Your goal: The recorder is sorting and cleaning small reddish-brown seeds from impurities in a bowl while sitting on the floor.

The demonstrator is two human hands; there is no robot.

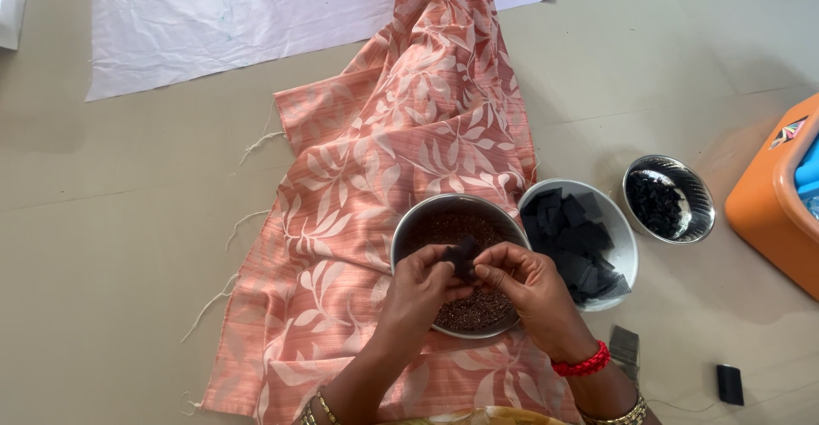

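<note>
Both my hands meet over a round steel bowl filled with small reddish-brown seeds. My left hand and my right hand pinch a small black fabric square between their fingertips, just above the seeds. The bowl rests on a salmon-pink cloth with a pale leaf pattern spread over the floor. Right of it stands a white bowl holding several black fabric squares.
A smaller steel bowl with dark bits sits further right. An orange box is at the right edge. A white sheet lies at the top. A black spool and a grey fabric piece lie by my right wrist.
</note>
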